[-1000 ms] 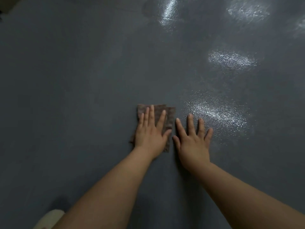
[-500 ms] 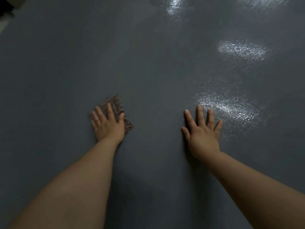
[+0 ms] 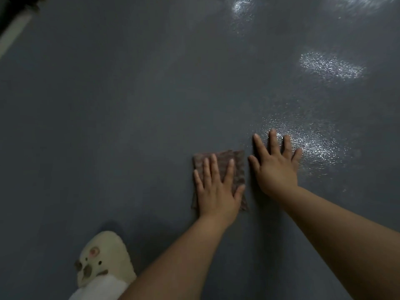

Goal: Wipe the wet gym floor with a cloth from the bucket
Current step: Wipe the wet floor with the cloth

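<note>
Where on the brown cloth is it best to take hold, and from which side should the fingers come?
Probably the far edge of the cloth, coming from above. It lies flat on the floor, and the left hand presses its middle, so only the far strip and right edge show. The right hand, flat beside it, is nearest.

Indoor gym-type room: broad dark grey textured floor [image 3: 129, 105], wet glare patches [image 3: 331, 66], pale wall base [image 3: 13, 35].

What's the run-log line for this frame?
phase: wiping | left hand: flat, pressing cloth on floor | right hand: flat on floor beside cloth | bucket: not in view
</note>
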`<state>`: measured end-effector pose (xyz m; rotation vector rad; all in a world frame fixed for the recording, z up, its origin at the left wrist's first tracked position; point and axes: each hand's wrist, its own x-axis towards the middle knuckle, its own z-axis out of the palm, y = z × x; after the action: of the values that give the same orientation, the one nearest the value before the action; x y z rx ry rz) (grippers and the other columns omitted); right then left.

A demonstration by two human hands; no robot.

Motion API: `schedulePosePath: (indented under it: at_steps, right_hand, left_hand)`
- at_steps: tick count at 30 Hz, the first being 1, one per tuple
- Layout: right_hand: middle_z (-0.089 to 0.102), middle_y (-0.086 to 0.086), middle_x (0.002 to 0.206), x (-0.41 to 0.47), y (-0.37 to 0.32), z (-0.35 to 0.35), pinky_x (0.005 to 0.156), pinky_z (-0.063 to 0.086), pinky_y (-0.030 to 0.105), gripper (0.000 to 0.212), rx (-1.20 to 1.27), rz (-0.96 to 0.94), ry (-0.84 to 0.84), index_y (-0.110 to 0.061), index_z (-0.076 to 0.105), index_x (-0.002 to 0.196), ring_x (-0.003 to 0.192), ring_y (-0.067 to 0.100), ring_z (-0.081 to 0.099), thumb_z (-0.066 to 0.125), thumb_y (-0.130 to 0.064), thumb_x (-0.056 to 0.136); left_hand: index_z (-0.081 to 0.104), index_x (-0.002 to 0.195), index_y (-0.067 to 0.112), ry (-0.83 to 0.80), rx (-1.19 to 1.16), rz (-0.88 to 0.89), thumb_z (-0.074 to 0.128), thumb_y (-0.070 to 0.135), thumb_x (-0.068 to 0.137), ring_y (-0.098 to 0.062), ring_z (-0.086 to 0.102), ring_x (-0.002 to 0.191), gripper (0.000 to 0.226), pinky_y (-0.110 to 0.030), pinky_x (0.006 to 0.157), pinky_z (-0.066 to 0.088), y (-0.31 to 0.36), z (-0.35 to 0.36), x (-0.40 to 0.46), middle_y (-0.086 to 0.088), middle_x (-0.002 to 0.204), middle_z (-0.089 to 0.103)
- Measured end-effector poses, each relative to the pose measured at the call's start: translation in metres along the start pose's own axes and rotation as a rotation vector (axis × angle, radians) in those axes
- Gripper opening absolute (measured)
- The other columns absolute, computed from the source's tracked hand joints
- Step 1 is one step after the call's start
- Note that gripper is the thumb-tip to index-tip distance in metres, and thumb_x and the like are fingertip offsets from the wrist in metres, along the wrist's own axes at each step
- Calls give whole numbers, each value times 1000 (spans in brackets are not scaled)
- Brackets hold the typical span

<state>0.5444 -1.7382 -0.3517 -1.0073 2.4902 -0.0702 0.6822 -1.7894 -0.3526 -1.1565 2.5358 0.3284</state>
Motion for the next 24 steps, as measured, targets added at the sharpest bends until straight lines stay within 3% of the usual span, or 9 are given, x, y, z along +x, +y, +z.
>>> schedulePosePath:
  at_steps: [1,3,4,6,12,17,19,21,24]
  right_hand:
    - [-11,1,159,0,0,0,113,-9,54,57,5,-1,2,-38,2,150,144,33,-14,24,-50,99]
    - [-10,1,159,0,1,0,113,-8,54,57,9,-1,7,-38,3,150,144,33,-13,25,-50,98]
    - [-9,1,159,0,0,0,113,-8,54,57,7,2,12,-38,4,150,144,33,-12,26,-50,98]
    - [-9,1,159,-1,0,0,114,-8,53,57,2,6,15,-38,4,150,144,33,-12,26,-50,99]
    - [-12,1,159,-1,-1,1,114,-10,53,58,-17,11,12,-38,0,150,144,33,-15,23,-51,99]
    - [-9,1,159,-1,0,1,113,-9,52,57,-14,9,30,-38,3,150,144,32,-12,25,-51,98]
    - [-6,0,160,-2,0,0,114,-8,52,57,-2,7,39,-38,6,150,145,32,-10,27,-51,98]
    - [-3,0,160,-2,1,-3,115,-5,51,57,18,4,48,-38,11,150,145,31,-7,31,-50,98]
    - [5,0,160,-2,6,-6,116,2,48,55,48,-15,67,-35,21,148,146,29,1,36,-47,97]
  left_hand:
    - [42,141,27,36,74,105,31,56,83,-37,36,135,66,-51,112,14,-9,-3,8,-21,147,36]
    - [13,150,32,65,226,312,30,56,92,-30,5,146,64,-47,115,-2,-38,-10,32,-13,158,3]
    - [1,150,34,22,208,306,29,54,95,-25,-9,146,65,-45,115,-8,-53,-17,45,-8,158,-11]
    - [-5,150,32,24,122,111,29,50,97,-22,-16,145,65,-42,115,-10,-80,-28,60,-4,157,-17]
    - [9,152,23,209,-200,-638,31,47,98,-28,-8,146,63,-46,116,-2,-123,-8,26,-10,159,-2]
    - [21,150,17,220,-410,-883,39,41,97,-34,2,145,61,-49,114,2,-62,16,-19,-18,157,5]
    - [30,147,13,194,-388,-800,38,43,95,-39,15,142,60,-53,112,10,-26,25,-37,-24,153,17]
    - [41,140,13,187,-262,-502,35,46,86,-42,32,134,64,-53,108,17,8,38,-57,-29,144,36]
    - [35,138,22,12,-95,-22,32,53,80,-35,30,132,66,-49,110,9,29,43,-79,-24,142,42]
